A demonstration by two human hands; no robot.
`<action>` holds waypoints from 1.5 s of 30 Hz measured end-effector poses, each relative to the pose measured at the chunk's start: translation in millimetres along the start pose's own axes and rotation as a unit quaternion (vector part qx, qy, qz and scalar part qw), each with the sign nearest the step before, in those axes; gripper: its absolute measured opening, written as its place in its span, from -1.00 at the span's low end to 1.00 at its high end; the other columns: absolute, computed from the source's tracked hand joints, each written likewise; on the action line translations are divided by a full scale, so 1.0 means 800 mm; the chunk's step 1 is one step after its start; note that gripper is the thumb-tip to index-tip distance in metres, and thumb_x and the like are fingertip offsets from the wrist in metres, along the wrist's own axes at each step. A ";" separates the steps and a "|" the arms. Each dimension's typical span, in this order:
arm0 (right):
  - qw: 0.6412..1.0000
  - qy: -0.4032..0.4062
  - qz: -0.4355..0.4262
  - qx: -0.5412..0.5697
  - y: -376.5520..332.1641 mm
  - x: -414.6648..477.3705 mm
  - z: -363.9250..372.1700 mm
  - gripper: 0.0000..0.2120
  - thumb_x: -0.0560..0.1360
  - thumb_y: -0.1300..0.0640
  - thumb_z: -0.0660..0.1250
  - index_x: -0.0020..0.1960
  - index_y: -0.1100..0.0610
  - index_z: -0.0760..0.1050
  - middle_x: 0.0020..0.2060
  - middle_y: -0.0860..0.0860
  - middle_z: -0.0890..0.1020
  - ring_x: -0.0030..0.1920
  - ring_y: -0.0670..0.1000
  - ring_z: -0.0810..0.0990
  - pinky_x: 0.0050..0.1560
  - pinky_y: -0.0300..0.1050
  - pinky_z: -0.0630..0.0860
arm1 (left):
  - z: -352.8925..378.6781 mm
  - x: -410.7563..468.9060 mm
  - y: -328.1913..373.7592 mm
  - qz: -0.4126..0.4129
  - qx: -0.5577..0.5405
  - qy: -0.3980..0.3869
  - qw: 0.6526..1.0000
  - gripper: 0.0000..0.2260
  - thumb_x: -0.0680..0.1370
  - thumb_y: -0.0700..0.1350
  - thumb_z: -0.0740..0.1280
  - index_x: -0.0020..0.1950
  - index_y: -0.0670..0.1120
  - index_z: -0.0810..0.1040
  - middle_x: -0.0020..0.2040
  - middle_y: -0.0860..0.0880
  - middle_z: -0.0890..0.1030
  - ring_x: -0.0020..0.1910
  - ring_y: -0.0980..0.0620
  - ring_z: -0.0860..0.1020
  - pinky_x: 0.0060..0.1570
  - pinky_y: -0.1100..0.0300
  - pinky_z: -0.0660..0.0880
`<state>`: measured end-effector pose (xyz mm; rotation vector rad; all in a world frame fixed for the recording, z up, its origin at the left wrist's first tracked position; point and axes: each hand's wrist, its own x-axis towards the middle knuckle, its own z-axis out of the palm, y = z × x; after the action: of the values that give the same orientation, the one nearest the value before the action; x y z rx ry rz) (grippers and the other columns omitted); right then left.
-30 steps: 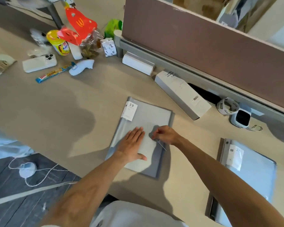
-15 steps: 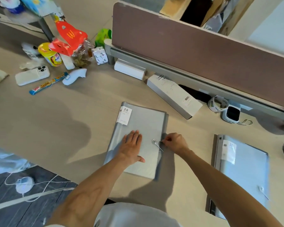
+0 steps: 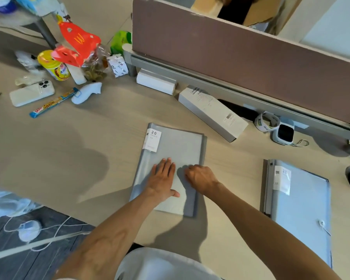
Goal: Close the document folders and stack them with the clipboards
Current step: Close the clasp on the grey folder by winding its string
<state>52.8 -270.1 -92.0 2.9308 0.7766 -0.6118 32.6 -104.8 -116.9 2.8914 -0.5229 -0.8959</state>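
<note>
A: Where are the hands?

B: Both rest on the grey document folder lying shut in the middle of the desk. The left hand lies flat, palm down, fingers spread a little and thumb out to the side, pressing the cover. It grips nothing.

A: And the right?

B: The right hand is curled, knuckles up, fingers tucked against the cover near the folder's right edge. Whether it pinches anything under there, I cannot tell; the fingertips are hidden.

A: Any other folder?

B: Yes, a pale blue document folder lies closed well to the right, a white label near its top and a string clasp low on its cover. The grey one carries a label marked 20 at its upper left corner.

A: What else is on the desk?

B: Beyond the grey folder, a long white box lies at an angle, with a smaller white box behind it. A roll of tape and a small white device with a dark screen lie to the right of those, below the brown partition. At the far left: a white phone, a candy bar, a yellow tub and a red paper box.

A: The room?

B: Dark plank floor at lower left, with a white cable across it.
</note>
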 end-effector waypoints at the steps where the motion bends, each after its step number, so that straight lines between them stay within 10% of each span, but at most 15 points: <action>1: 1.000 -0.004 0.007 0.000 0.001 0.007 -0.001 -0.79 0.55 0.20 0.18 0.14 0.23 0.47 0.04 0.14 0.62 0.05 0.19 0.61 -0.07 0.00 0.52 | 0.001 0.000 -0.001 0.000 -0.006 0.002 1.000 0.01 0.44 0.33 0.29 0.57 -0.15 -0.24 0.59 -0.16 -0.24 0.57 -0.16 -0.24 0.54 -0.13 -0.13; 14: 0.914 -0.036 0.270 0.300 0.063 0.014 0.001 -0.82 0.44 -0.06 0.37 -0.15 0.05 0.52 -0.05 0.09 0.64 0.03 0.15 0.59 -0.13 -0.12 0.44 | -0.002 -0.002 0.001 -0.003 -0.011 0.004 1.000 0.02 0.43 0.32 0.31 0.57 -0.16 -0.20 0.59 -0.15 -0.23 0.57 -0.14 -0.23 0.54 -0.11 -0.14; 24: 0.924 0.035 0.224 0.309 0.061 -0.032 0.018 -0.85 0.51 -0.01 0.26 -0.06 0.06 0.51 -0.05 0.07 0.65 -0.04 0.17 0.59 -0.17 -0.09 0.41 | -0.003 -0.004 0.001 0.001 0.002 0.011 1.000 0.01 0.43 0.34 0.29 0.57 -0.15 -0.21 0.59 -0.15 -0.23 0.57 -0.15 -0.23 0.52 -0.09 -0.14; 34: 0.988 0.058 0.000 0.143 0.022 0.016 0.003 -0.78 0.52 0.04 0.28 0.03 0.16 0.58 0.01 0.13 0.56 0.06 0.18 0.53 -0.08 0.03 0.51 | 0.003 -0.001 -0.004 -0.007 -0.030 0.031 0.999 0.05 0.39 0.34 0.34 0.58 -0.16 -0.18 0.60 -0.10 -0.19 0.58 -0.08 -0.18 0.55 -0.03 -0.12; 38: 0.994 0.050 0.009 0.098 0.017 0.027 0.003 -0.71 0.56 0.08 0.20 0.07 0.29 0.53 0.02 0.22 0.59 0.06 0.25 0.56 -0.05 0.07 0.50 | 0.004 0.000 -0.005 -0.008 -0.034 0.037 0.999 0.06 0.38 0.34 0.35 0.58 -0.16 -0.16 0.61 -0.10 -0.17 0.58 -0.07 -0.18 0.55 -0.03 -0.12; 45: 0.907 0.018 0.190 0.376 0.029 0.033 -0.008 -0.79 0.38 0.18 0.35 0.01 0.11 0.45 -0.16 0.09 0.62 -0.14 0.14 0.59 -0.12 0.04 0.59 | 0.003 -0.002 -0.005 -0.008 -0.036 0.036 0.999 0.06 0.38 0.35 0.35 0.57 -0.17 -0.18 0.61 -0.10 -0.17 0.58 -0.08 -0.18 0.55 -0.05 -0.10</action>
<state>87.4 -277.3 -97.6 3.6192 -0.1039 -0.9919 31.3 -100.5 -119.1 2.8551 -0.4524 -0.7913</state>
